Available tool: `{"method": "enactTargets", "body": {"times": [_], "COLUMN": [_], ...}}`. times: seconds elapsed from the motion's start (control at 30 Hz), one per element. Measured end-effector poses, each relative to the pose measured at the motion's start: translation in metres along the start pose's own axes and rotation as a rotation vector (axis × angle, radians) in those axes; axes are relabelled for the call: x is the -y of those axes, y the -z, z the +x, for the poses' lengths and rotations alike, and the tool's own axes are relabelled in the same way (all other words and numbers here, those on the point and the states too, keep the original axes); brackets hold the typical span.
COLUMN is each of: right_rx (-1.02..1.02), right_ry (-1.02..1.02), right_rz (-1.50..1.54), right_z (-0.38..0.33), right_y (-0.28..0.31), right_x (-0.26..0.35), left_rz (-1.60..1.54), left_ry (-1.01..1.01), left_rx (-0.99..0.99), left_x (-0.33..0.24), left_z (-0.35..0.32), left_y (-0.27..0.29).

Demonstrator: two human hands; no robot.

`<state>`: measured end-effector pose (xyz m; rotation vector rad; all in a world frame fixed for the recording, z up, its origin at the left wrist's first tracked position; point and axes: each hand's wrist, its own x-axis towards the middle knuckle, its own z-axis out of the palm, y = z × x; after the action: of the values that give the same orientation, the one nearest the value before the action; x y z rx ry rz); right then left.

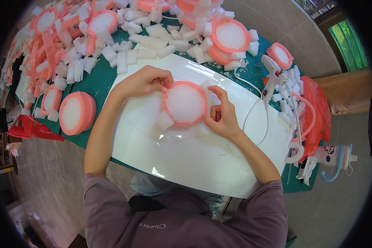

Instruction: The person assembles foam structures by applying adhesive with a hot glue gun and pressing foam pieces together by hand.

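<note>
A round white foam disc with a pink rim (pixel 186 102) lies on the white board in front of me. Small white foam blocks sit against its rim, one foam block (pixel 164 120) at the lower left and another, partly hidden, at the upper right. My left hand (pixel 146 82) pinches the upper left edge, thumb and forefinger closed there; whether a block is between them is hidden. On the right side, my right hand (pixel 223 112) grips the disc, thumb on the rim and forefinger bent near the upper right block, other fingers curled.
A white glue gun (pixel 273 78) stands right of the board (pixel 186 159), its cable trailing onto it. Loose foam blocks (pixel 146 41) and pink-rimmed discs (pixel 231 36) heap along the back. A thick pink disc (pixel 76 112) lies left; a red bag (pixel 316 115) and bottle (pixel 334 156) are right.
</note>
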<state>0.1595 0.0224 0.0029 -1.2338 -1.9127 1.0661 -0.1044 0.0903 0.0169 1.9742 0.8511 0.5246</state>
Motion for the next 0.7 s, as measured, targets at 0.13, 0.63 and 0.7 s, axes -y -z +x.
{"method": "enactTargets", "body": {"times": [0.13,0.63,0.7], "right_rx": [0.002,0.0,-0.001], "right_ry": [0.005,0.003,-0.001], "right_rz": [0.0,-0.008,-0.005], "right_z": [0.0004,0.0009,0.0007], "right_y": [0.0004,-0.0001,0.0001], "right_x": [0.0003,0.0002,0.0004], "left_rz": [-0.086,-0.095,-0.081], "left_ry": [-0.025,-0.056,-0.06], "left_rx": [0.014,0.017,0.02], "left_x": [0.0048,0.0092,0.0082], "left_z": [0.0006,0.0011,0.0016], "left_y": [-0.0013,-0.0027,-0.003]}}
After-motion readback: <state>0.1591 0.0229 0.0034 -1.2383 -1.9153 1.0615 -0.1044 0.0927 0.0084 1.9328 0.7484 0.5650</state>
